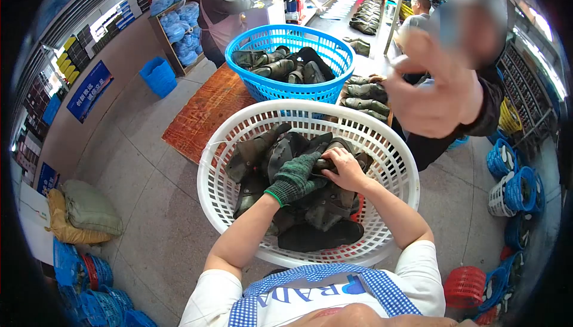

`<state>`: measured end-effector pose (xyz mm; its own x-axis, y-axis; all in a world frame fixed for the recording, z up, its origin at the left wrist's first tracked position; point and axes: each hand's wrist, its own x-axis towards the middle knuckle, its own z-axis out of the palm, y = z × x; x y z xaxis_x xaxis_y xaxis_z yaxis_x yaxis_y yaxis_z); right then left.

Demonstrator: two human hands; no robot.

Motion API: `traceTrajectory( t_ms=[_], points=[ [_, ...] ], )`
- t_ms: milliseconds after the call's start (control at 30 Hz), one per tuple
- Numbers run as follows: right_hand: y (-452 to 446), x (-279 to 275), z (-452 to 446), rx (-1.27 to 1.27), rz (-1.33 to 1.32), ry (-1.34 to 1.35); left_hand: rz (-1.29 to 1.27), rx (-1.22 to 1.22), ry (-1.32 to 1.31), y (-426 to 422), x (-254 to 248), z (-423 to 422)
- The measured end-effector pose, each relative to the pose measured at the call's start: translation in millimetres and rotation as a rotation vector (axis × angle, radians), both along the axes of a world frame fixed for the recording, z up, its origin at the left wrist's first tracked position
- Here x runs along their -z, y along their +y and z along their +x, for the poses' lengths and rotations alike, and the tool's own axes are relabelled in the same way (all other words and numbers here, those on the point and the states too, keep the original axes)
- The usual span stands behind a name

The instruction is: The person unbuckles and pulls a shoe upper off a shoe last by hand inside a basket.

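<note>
Below me, a white slotted basket (407, 189) holds a heap of dark camouflage shoes (253, 151). My left hand (293, 177), in a dark green knitted glove, is closed on a dark shoe (323, 164) in the heap. My bare right hand (346, 170) grips the same shoe from the right, fingers curled over its edge. Part of that shoe is hidden under both hands. A black shoe piece (320, 235) lies nearest to me in the basket, below the hands.
Beyond stands a blue basket (283, 92) of similar shoes on a wooden table (206, 109). Shoes line a conveyor (334, 19) behind it. At right, a co-worker's raised hand (439, 91) is close to the camera. Sacks (89, 207) and stacked baskets (519, 189) stand on the floor.
</note>
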<state>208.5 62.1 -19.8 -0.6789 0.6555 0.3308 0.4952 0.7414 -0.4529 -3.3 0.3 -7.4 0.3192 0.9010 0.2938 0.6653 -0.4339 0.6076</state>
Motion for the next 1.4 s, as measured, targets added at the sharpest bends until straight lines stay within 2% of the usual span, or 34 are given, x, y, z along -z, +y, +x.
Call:
traceTrajectory(
  t_ms=[1300,1400],
  points=[
    [-1,-3,0,0.002,-0.009,-0.011,-0.091,-0.017,0.062,-5,-15,1],
    [-2,-4,-1,0.004,-0.004,-0.015,-0.071,-0.024,0.021,-3,-3,0]
  ],
)
